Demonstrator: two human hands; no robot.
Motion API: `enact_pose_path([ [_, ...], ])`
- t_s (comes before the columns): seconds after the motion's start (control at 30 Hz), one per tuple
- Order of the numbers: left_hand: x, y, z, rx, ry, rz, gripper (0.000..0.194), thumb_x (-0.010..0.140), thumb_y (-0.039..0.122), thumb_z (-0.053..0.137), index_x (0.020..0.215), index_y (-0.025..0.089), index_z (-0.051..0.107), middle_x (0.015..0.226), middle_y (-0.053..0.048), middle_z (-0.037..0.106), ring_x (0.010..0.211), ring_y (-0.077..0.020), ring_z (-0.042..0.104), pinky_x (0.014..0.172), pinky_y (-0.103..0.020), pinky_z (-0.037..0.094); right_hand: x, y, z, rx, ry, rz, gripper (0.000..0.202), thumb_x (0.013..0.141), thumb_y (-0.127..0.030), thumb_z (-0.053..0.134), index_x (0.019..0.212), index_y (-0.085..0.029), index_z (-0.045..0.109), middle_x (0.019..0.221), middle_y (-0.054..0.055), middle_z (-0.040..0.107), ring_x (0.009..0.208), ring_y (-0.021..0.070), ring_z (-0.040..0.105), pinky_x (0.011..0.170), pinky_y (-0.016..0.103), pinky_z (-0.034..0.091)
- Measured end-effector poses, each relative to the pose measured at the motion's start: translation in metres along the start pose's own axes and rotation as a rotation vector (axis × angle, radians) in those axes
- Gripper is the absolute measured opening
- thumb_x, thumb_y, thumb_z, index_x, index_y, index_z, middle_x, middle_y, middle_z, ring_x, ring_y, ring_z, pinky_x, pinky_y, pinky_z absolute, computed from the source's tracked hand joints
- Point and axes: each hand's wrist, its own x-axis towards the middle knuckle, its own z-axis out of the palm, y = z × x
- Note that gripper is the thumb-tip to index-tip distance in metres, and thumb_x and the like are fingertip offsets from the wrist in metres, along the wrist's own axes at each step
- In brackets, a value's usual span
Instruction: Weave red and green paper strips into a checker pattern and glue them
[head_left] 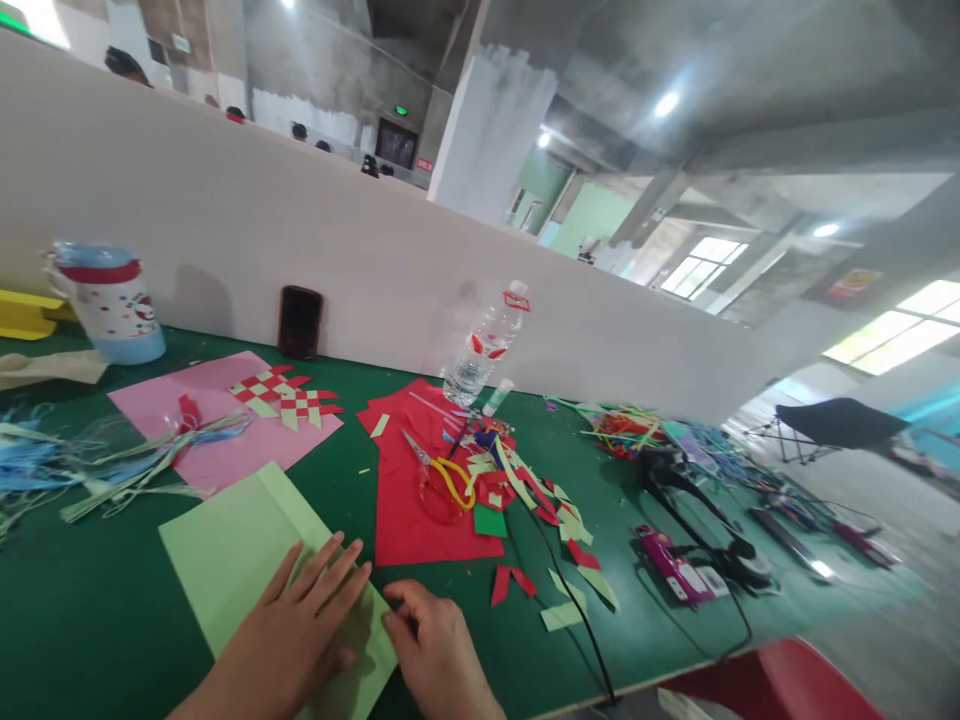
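Note:
A light green sheet of paper [217,555] lies on the green tabletop, with a narrow band folded along its right side. My left hand [296,620] rests flat on that sheet, fingers spread across the folded band. At the sheet's right edge is my right hand [435,645], its fingers curled in and thumb and forefinger closed at the paper's border. Just beyond lies a red sheet of paper [401,525], bearing scissors [442,475] with yellow and red handles. Woven red and green paper pieces [289,398] lie on a pink sheet [214,385].
Paper scraps [566,615] and a black cable [577,590] lie to the right. A water bottle [484,350], a glue stick [497,397], a phone [300,322] and a patterned cup [112,305] stand near the low white wall [360,260]. Tangled strings [37,455] sit left.

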Motion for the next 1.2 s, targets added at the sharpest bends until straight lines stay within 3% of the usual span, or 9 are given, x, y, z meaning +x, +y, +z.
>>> enact_pose_path([
  [0.2,-0.004,-0.010,-0.004,-0.005,-0.036,-0.011,0.068,0.091,0.080,0.041,0.144,0.041,0.057,0.145,0.006,0.067,0.136,-0.0220,0.055,0.124,-0.040,0.009,0.000,0.005,-0.018,-0.014,-0.060,-0.004,0.022,0.091,-0.016,0.059,0.101,-0.024,0.078,0.077,-0.002,0.077,0.068,0.0139,0.068,0.062,0.020,0.039],
  [0.37,-0.015,-0.022,-0.012,0.058,-0.048,-0.027,0.066,0.094,0.075,0.041,0.150,0.041,0.050,0.146,0.003,0.066,0.139,-0.0233,0.052,0.126,-0.043,0.006,0.011,0.014,-0.053,-0.119,-0.152,-0.103,0.025,0.092,-0.018,0.057,0.102,-0.026,0.079,0.092,-0.001,0.080,0.083,0.0162,0.073,0.071,0.021,0.042],
  [0.5,-0.027,-0.028,-0.019,0.058,-0.059,-0.065,0.072,0.090,0.078,0.047,0.151,0.040,0.048,0.144,0.004,0.068,0.134,-0.0226,0.056,0.127,-0.039,-0.002,0.029,0.017,-0.063,-0.243,-0.155,-0.173,0.027,0.096,-0.023,0.054,0.104,-0.026,0.079,0.101,0.001,0.081,0.095,0.0193,0.074,0.079,0.023,0.046],
  [0.73,-0.043,-0.034,-0.022,0.158,-0.086,-0.008,0.084,0.094,0.068,0.051,0.162,0.026,0.025,0.149,-0.003,0.063,0.137,-0.0281,0.053,0.126,-0.047,-0.001,0.044,0.031,-0.047,-0.512,-0.052,-0.310,0.031,0.099,-0.020,0.049,0.108,-0.027,0.078,0.103,0.003,0.080,0.097,0.0221,0.074,0.080,0.027,0.052],
  [0.83,-0.044,-0.036,-0.022,0.159,-0.127,-0.009,0.088,0.092,0.073,0.049,0.162,0.026,0.024,0.150,-0.005,0.062,0.137,-0.0284,0.054,0.123,-0.046,0.011,0.045,0.042,-0.045,-0.594,0.070,-0.436,0.032,0.097,-0.016,0.049,0.109,-0.027,0.077,0.102,0.003,0.080,0.094,0.0219,0.074,0.079,0.027,0.054],
  [0.93,-0.042,-0.037,-0.026,0.170,-0.172,0.001,0.081,0.095,0.072,0.043,0.161,0.026,0.032,0.152,-0.006,0.061,0.138,-0.0275,0.053,0.117,-0.043,0.021,0.049,0.047,-0.042,-0.671,0.229,-0.630,0.029,0.096,-0.018,0.051,0.110,-0.027,0.075,0.105,0.004,0.079,0.096,0.0232,0.074,0.079,0.029,0.056],
  [1.03,-0.038,-0.038,-0.032,0.212,-0.150,0.031,0.075,0.097,0.072,0.038,0.154,0.024,0.047,0.149,-0.004,0.063,0.137,-0.0271,0.055,0.118,-0.042,0.020,0.057,0.044,-0.029,-0.728,0.374,-0.852,0.025,0.100,-0.027,0.052,0.112,-0.026,0.074,0.114,0.005,0.079,0.104,0.0244,0.073,0.082,0.031,0.057],
  [1.1,-0.035,-0.038,-0.032,0.227,-0.146,0.041,0.073,0.097,0.070,0.041,0.151,0.022,0.051,0.148,-0.005,0.065,0.135,-0.0266,0.055,0.118,-0.042,0.020,0.065,0.039,-0.012,-0.716,0.411,-0.994,0.024,0.102,-0.032,0.053,0.114,-0.026,0.073,0.117,0.004,0.078,0.108,0.0229,0.073,0.085,0.029,0.057],
  [1.2,-0.033,-0.037,-0.027,0.275,-0.093,0.040,0.055,0.101,0.054,0.047,0.146,0.023,0.057,0.144,-0.003,0.068,0.133,-0.0238,0.055,0.119,-0.041,0.020,0.078,0.034,0.012,-0.680,0.391,-1.157,0.024,0.103,-0.036,0.053,0.114,-0.028,0.073,0.117,0.002,0.078,0.111,0.0199,0.073,0.089,0.026,0.057],
])
